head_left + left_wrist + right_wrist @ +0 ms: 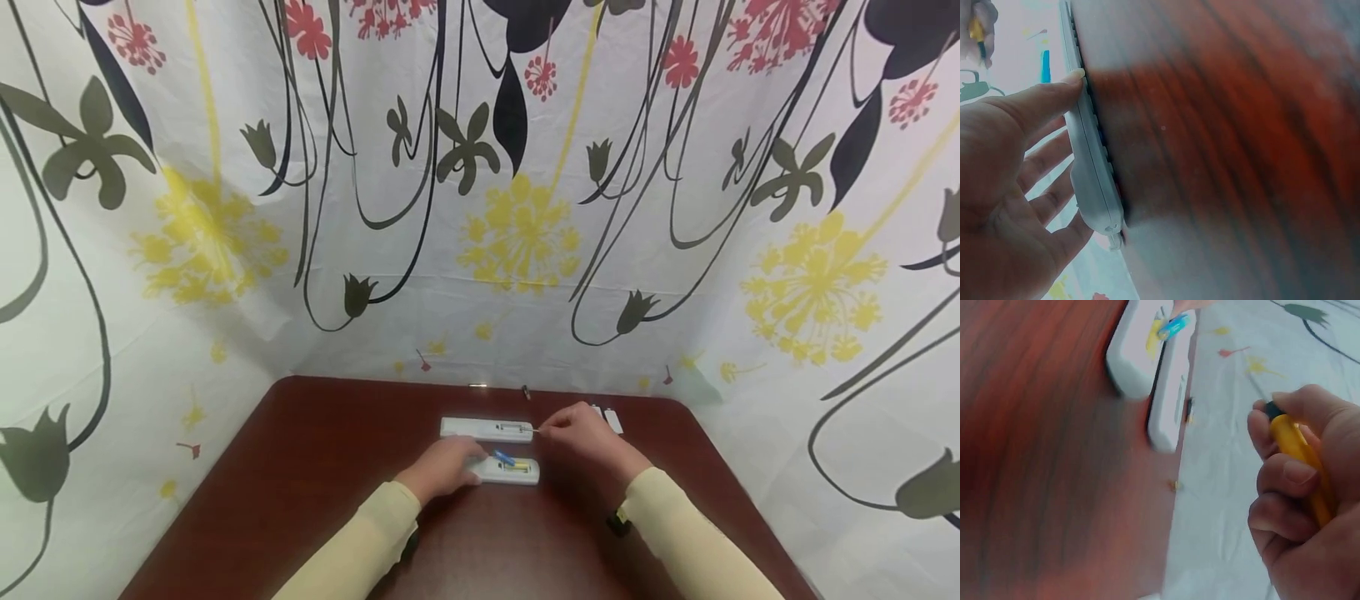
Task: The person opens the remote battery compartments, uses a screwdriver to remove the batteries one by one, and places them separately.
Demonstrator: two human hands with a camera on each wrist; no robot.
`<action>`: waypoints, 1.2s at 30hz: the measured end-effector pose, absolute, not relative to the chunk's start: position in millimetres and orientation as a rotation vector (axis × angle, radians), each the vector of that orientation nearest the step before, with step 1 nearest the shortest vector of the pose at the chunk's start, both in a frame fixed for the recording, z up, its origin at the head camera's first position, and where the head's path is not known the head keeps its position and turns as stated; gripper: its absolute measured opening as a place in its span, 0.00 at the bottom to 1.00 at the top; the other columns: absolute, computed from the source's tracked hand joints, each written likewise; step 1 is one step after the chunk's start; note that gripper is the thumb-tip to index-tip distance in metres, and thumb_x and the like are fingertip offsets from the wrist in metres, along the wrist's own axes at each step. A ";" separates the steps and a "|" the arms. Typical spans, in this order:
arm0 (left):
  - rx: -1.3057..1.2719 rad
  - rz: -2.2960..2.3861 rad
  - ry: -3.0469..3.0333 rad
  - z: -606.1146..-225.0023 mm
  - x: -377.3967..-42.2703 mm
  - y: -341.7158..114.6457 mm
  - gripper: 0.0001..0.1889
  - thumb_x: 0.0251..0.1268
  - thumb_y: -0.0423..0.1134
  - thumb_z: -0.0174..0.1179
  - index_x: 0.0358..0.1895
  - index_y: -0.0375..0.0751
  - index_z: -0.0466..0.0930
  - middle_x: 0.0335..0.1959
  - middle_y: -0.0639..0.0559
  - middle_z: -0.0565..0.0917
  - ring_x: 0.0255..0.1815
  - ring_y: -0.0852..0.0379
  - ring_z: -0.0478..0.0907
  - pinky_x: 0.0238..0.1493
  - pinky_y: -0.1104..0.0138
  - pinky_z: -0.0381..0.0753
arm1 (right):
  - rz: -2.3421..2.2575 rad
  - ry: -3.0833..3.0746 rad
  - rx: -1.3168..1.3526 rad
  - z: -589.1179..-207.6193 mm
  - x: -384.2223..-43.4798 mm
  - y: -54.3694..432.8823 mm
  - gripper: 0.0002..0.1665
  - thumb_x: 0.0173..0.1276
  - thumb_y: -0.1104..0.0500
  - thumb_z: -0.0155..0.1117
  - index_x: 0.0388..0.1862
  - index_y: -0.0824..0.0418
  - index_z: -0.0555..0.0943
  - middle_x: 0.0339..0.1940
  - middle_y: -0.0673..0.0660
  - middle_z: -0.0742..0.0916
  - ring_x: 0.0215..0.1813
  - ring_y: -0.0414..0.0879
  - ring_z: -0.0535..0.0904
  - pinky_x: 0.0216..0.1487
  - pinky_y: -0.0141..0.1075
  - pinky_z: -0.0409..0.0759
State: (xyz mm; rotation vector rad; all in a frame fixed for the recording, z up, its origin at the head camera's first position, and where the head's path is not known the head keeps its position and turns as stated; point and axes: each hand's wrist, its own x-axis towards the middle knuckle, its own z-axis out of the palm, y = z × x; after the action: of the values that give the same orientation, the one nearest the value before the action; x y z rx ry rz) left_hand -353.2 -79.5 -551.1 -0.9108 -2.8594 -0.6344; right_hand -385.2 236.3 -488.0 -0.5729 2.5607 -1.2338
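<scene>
My left hand (442,467) grips the nearer white remote control (489,473) by its sides, thumb on the near edge and fingers on the far one. That remote lies back up with its battery bay open. A yellow battery (519,467) sits in the bay, and a blue battery (503,457) lies tilted at it. My right hand (588,433) holds a screwdriver (1300,453) with a yellow and black handle, its thin shaft pointing left near the end of the farther white remote control (472,427). The farther remote's bay is also open.
Two small battery-like cylinders lie at the table's back edge, one dark (527,392), one shiny (477,386). White battery covers (613,421) lie beyond my right hand. A patterned curtain (405,333) surrounds the dark red table (322,467).
</scene>
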 end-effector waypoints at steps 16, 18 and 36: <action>-0.907 -0.623 -2.872 -551.7 -351.2 -76.7 0.18 0.70 0.42 0.79 0.60 0.46 0.91 0.57 0.55 0.90 0.63 0.53 0.84 0.69 0.57 0.81 | -0.940 2.659 -0.778 -510.5 -381.1 228.5 0.07 0.78 0.55 0.75 0.40 0.53 0.97 0.36 0.48 0.93 0.38 0.44 0.85 0.42 0.40 0.85; -0.912 -0.627 -2.871 -550.7 -350.8 -77.0 0.18 0.70 0.41 0.79 0.60 0.46 0.91 0.57 0.54 0.90 0.63 0.53 0.84 0.69 0.57 0.81 | -0.882 2.672 -0.815 -513.1 -381.2 226.9 0.07 0.77 0.56 0.75 0.39 0.52 0.96 0.33 0.45 0.92 0.35 0.42 0.83 0.40 0.38 0.84; -0.909 -0.614 -2.863 -551.2 -352.0 -76.9 0.18 0.69 0.41 0.80 0.59 0.46 0.92 0.56 0.55 0.90 0.63 0.53 0.85 0.69 0.57 0.81 | -1.131 2.692 -0.617 -518.6 -372.8 208.5 0.11 0.80 0.52 0.74 0.44 0.57 0.96 0.39 0.52 0.94 0.39 0.45 0.84 0.41 0.38 0.84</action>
State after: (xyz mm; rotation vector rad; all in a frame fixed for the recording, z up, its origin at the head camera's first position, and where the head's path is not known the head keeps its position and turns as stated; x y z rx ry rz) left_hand -352.0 -76.9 -551.2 -0.9090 -2.8632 -0.6141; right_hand -372.8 208.5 -518.6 -0.6174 2.6918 -1.1308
